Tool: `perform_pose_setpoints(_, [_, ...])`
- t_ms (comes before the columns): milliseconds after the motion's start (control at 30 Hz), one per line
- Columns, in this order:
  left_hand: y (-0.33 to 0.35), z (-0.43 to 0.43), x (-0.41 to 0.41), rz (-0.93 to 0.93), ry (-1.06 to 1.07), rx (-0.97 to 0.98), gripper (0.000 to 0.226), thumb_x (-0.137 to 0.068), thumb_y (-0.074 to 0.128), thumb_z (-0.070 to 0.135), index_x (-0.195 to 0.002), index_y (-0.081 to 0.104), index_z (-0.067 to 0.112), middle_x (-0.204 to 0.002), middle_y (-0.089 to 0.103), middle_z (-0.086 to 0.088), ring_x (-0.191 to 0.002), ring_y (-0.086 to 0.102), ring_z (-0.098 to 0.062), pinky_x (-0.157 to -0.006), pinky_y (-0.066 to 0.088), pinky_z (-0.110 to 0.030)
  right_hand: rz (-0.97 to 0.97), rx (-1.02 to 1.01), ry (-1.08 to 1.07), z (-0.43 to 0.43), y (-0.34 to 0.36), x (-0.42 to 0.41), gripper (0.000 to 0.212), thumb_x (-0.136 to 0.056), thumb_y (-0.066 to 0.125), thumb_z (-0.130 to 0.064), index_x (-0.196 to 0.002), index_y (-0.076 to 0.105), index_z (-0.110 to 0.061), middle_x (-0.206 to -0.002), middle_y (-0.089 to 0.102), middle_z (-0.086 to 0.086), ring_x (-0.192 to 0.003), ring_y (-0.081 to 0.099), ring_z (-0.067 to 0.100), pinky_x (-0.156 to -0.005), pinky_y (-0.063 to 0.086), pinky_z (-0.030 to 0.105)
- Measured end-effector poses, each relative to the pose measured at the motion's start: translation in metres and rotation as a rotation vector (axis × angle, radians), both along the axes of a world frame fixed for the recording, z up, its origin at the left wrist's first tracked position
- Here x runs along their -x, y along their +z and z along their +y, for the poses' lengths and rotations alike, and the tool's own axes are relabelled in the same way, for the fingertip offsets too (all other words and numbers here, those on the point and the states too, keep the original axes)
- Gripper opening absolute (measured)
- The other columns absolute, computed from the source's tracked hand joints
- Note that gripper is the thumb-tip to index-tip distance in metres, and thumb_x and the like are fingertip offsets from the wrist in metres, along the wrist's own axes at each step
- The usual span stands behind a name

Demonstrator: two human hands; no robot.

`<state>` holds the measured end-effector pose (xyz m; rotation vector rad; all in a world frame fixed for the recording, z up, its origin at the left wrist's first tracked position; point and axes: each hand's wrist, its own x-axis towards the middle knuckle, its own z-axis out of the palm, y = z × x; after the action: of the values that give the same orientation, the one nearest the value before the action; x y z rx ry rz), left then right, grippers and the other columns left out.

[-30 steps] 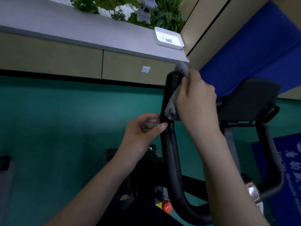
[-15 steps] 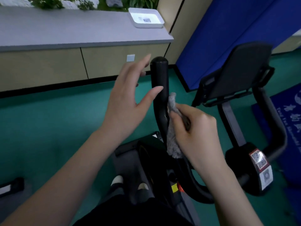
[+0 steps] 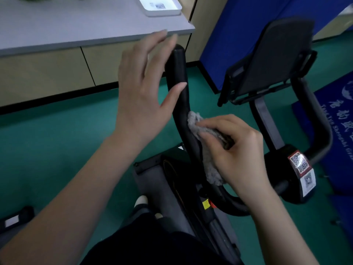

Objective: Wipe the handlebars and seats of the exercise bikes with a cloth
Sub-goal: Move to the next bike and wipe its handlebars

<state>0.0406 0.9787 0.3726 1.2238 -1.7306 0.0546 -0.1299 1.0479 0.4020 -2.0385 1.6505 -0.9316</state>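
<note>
A black curved handlebar (image 3: 178,73) of an exercise bike rises in the middle of the head view. My right hand (image 3: 236,150) grips a grey fluffy cloth (image 3: 202,134) and presses it against the right side of the bar's lower bend. My left hand (image 3: 145,87) is spread with straight fingers beside the bar's upper end, its thumb touching the bar. The fingertips are blurred. The bike's black console (image 3: 275,60) stands to the right, with the other handlebar (image 3: 321,127) curving down beside it.
A grey-topped cabinet (image 3: 57,31) with a white tray (image 3: 160,6) runs along the back. A blue padded wall (image 3: 238,25) and a blue mat (image 3: 336,115) lie at the right. The floor is green. A round housing with QR stickers (image 3: 299,165) sits low right.
My right hand slid the cloth down the handlebar from near its top to the lower bend. My left hand let go lower down and rose, fingers spread, beside the bar's upper end.
</note>
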Motion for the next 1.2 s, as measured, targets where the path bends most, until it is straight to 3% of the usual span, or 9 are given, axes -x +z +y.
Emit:
perform_pose_setpoints(100, [0.003, -0.001, -0.001, -0.245, -0.047, 0.13, 0.032, -0.093, 0.06, 0.03, -0.116, 0.065, 0.008, -0.128, 0.059, -0.007, -0.124, 0.048, -0.029, -0.099, 0.037, -0.043, -0.034, 0.033, -0.014, -0.01, -0.004, -0.008, 0.014, -0.084, 0.069, -0.004, -0.096, 0.074, -0.009, -0.094, 0.069, 0.002, -0.09, 0.063, 0.009, -0.083, 0.046, 0.013])
perform_pose_setpoints(300, [0.003, -0.001, 0.0, -0.406, -0.191, 0.084, 0.025, -0.095, 0.056, 0.026, -0.097, 0.071, 0.006, -0.111, 0.067, -0.006, -0.125, 0.049, -0.031, -0.113, 0.024, -0.043, -0.089, -0.104, -0.062, 0.005, -0.006, 0.009, 0.014, -0.084, 0.069, -0.009, -0.094, 0.075, -0.016, -0.088, 0.071, -0.008, -0.085, 0.063, -0.001, -0.076, 0.044, 0.007])
perform_pose_setpoints(467, [0.009, -0.007, -0.003, -0.384, -0.268, 0.034, 0.023, -0.092, 0.06, 0.026, -0.091, 0.071, 0.006, -0.101, 0.068, -0.006, -0.12, 0.053, -0.03, -0.11, 0.03, -0.048, -0.215, -0.106, -0.149, -0.02, -0.006, -0.007, 0.013, -0.082, 0.067, -0.01, -0.088, 0.074, -0.02, -0.072, 0.064, -0.023, -0.075, 0.061, -0.007, -0.068, 0.042, 0.004])
perform_pose_setpoints(567, [0.01, -0.006, -0.002, -0.343, -0.269, 0.048, 0.022, -0.091, 0.062, 0.025, -0.087, 0.072, 0.006, -0.097, 0.068, -0.006, -0.116, 0.055, -0.031, -0.109, 0.031, -0.048, -0.217, -0.13, -0.127, -0.03, -0.009, -0.011, 0.012, -0.085, 0.066, -0.014, -0.09, 0.074, -0.021, -0.073, 0.064, -0.02, -0.075, 0.059, -0.007, -0.064, 0.038, 0.0])
perform_pose_setpoints(667, [0.008, -0.003, 0.0, -0.313, -0.259, 0.043, 0.021, -0.091, 0.062, 0.023, -0.086, 0.072, 0.004, -0.095, 0.068, -0.008, -0.115, 0.055, -0.031, -0.11, 0.03, -0.047, -0.181, -0.231, -0.045, -0.015, -0.012, 0.01, 0.009, -0.087, 0.065, -0.017, -0.087, 0.074, -0.019, -0.074, 0.069, -0.013, -0.071, 0.062, -0.005, -0.063, 0.044, 0.007])
perform_pose_setpoints(767, [0.007, -0.002, 0.003, -0.274, -0.25, 0.025, 0.019, -0.09, 0.063, 0.019, -0.085, 0.072, 0.003, -0.094, 0.068, -0.009, -0.115, 0.054, -0.031, -0.111, 0.029, -0.048, -0.179, -0.335, -0.019, 0.001, -0.015, 0.031, 0.011, -0.085, 0.067, -0.012, -0.087, 0.075, -0.019, -0.078, 0.073, -0.009, -0.078, 0.067, 0.001, -0.073, 0.051, 0.018])
perform_pose_setpoints(833, [0.008, -0.001, 0.005, -0.262, -0.243, 0.02, 0.018, -0.089, 0.064, 0.018, -0.084, 0.072, 0.002, -0.093, 0.068, -0.01, -0.115, 0.054, -0.031, -0.11, 0.03, -0.049, -0.236, -0.312, -0.06, 0.006, -0.017, 0.029, 0.013, -0.084, 0.068, -0.009, -0.092, 0.076, -0.016, -0.082, 0.072, -0.008, -0.081, 0.067, 0.004, -0.076, 0.051, 0.02])
perform_pose_setpoints(1000, [0.007, -0.001, 0.004, -0.292, -0.198, 0.014, 0.02, -0.089, 0.063, 0.021, -0.085, 0.073, 0.003, -0.094, 0.068, -0.009, -0.116, 0.054, -0.03, -0.112, 0.029, -0.046, -0.148, -0.083, -0.018, 0.009, -0.013, 0.011, 0.018, -0.084, 0.067, -0.004, -0.098, 0.075, -0.013, -0.086, 0.065, -0.007, -0.086, 0.058, -0.001, -0.072, 0.036, -0.002])
perform_pose_setpoints(1200, [0.008, -0.001, 0.004, -0.376, -0.173, 0.056, 0.024, -0.091, 0.059, 0.024, -0.089, 0.071, 0.004, -0.097, 0.067, -0.008, -0.117, 0.053, -0.03, -0.114, 0.025, -0.045, -0.154, -0.103, -0.028, 0.03, -0.017, 0.026, 0.016, -0.084, 0.069, -0.007, -0.096, 0.075, -0.014, -0.086, 0.068, -0.001, -0.082, 0.06, 0.002, -0.071, 0.039, 0.003])
